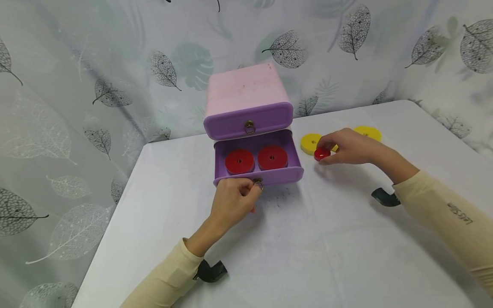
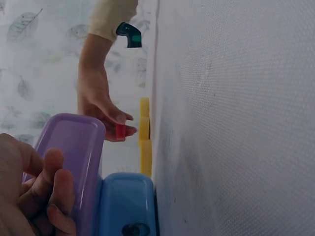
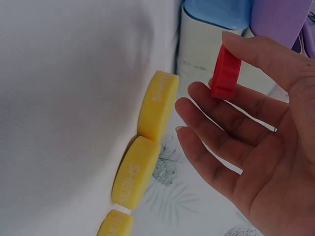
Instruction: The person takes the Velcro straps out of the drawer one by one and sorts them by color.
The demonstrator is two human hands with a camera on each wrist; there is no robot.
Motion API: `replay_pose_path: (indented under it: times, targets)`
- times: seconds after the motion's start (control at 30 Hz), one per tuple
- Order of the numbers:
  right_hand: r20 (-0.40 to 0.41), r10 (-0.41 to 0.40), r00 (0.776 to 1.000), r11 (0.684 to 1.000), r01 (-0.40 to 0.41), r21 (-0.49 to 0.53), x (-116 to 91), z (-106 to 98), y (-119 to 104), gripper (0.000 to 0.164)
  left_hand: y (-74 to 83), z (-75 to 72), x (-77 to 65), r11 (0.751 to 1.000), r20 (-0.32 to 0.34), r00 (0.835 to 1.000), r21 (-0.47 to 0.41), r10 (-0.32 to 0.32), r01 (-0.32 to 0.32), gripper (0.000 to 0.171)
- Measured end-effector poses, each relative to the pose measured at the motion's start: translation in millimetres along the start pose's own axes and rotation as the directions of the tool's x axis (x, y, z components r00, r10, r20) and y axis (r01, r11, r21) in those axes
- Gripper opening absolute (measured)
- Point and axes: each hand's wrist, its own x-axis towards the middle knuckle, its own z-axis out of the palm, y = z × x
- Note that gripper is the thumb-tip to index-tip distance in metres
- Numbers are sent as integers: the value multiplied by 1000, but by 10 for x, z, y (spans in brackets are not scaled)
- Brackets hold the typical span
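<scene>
A pink drawer box (image 1: pixel 244 87) stands towards the back of the table with its middle purple drawer (image 1: pixel 286 175) pulled out. Two red ribbon rolls (image 1: pixel 279 160) lie flat side by side inside it. My left hand (image 1: pixel 231 201) pinches the ring pull (image 1: pixel 259 185) on that drawer's front. To the right of the box, my right hand (image 1: pixel 352 147) holds a smaller red ribbon roll (image 3: pixel 226 73) on edge between thumb and fingertips, the other fingers spread. Close by that hand are three yellow rolls (image 1: pixel 308 146) with lettering on their rims, the middle one mostly hidden behind it in the head view.
Above the open drawer is a shut purple drawer (image 1: pixel 265 116) with its own ring. A blue drawer (image 2: pixel 125 196) shows at the bottom of the box. White cloth (image 1: pixel 292 252) covers the table, and a leaf-patterned curtain (image 1: pixel 135 55) hangs behind and at the sides.
</scene>
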Motion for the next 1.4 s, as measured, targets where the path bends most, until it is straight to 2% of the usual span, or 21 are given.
replay_pose_path:
  times: [0.23,0.53,1.4]
  targets:
    - [40,-20,999,1000,19,20,33,95,71,30,-8,1,1,1000,4,1000,5,4,-4,29]
    - [100,-8,995,999,13,-46,48,202,96,36,-23,-2,7,1000,-1,1000,7,14,-14,29]
    - [89,41,995,997,-36,-67,75,287,81,37,-20,-1,2,1000,2,1000,7,4,-4,27]
